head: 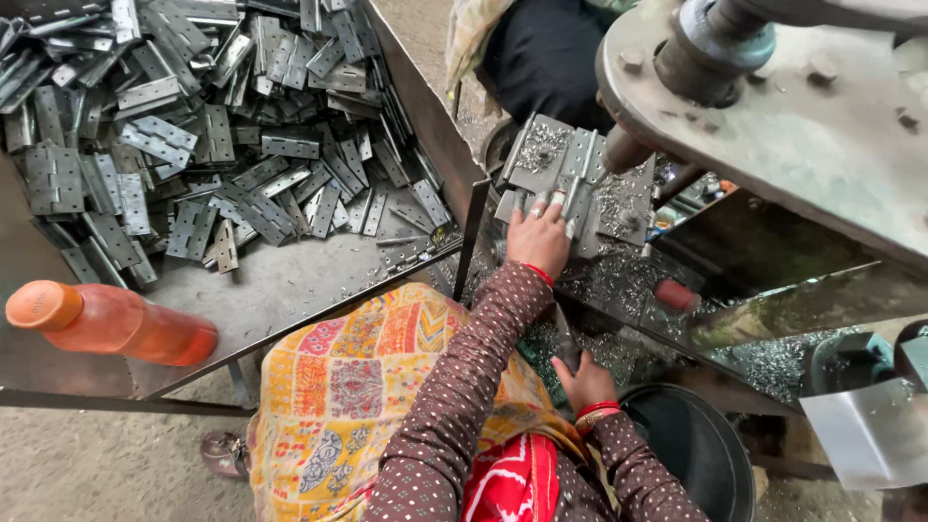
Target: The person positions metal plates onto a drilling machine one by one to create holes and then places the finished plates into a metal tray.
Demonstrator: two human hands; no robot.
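Observation:
My left hand (537, 235) reaches forward and presses its fingers on an open grey metal hinge (565, 159) that lies flat on the machine's work plate. A drill spindle (623, 150) comes down from the grey machine head (802, 135) right above the hinge's right side. Closer to my body, my right hand (585, 383), with red bangles at the wrist, is closed around a dark lever handle (566, 348). Both arms wear brown dotted sleeves. Metal shavings (619, 280) cover the plate around the hinge.
A large metal tray (280, 290) at the left holds a heap of several grey hinges (193, 116). An orange bottle (116, 322) lies on the tray's near edge. A black bucket (696, 449) stands at the lower right. Another person in dark clothes (546, 53) is at the top.

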